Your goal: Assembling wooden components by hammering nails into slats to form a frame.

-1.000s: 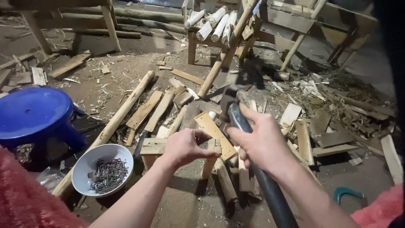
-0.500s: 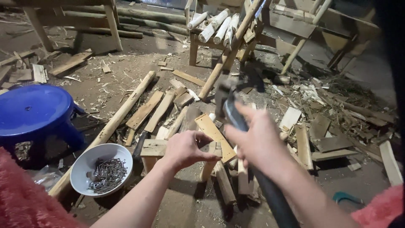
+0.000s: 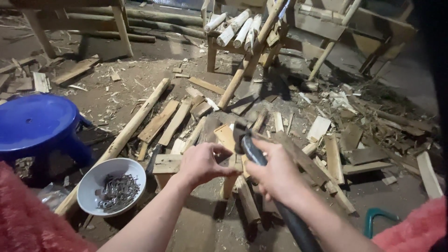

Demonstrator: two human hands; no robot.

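- Here, the right hand [image 3: 275,173] was wrapped round the dark handle of a hammer [image 3: 252,151], its fingers closed on the grip and the metal head raised just above the work.
- The left hand [image 3: 201,163] had its fingers pinched narrowly together at the fingertips; whether a nail sat between them was too small to tell.
- Both hands hovered over a pale wooden block [image 3: 166,164] and the short wooden slats [image 3: 228,140] lying on the dirt floor [image 3: 196,228], the hammer head just beside the left fingertips.
- A white bowl of nails [image 3: 111,185] stood near the left forearm, touching a long round pole [image 3: 122,136] that ran diagonally across the floor.
- A blue plastic stool [image 3: 39,123] stood at far left, well apart from the hands; a rough wooden frame holding cut round sticks [image 3: 238,30] stood beyond the scrap pile.
- Judged from this, the step in hand was steadying a piece for nailing, hammer poised to strike.
- The next move would call for a short, light first tap, with the left fingers held low and clear of the hammer head.
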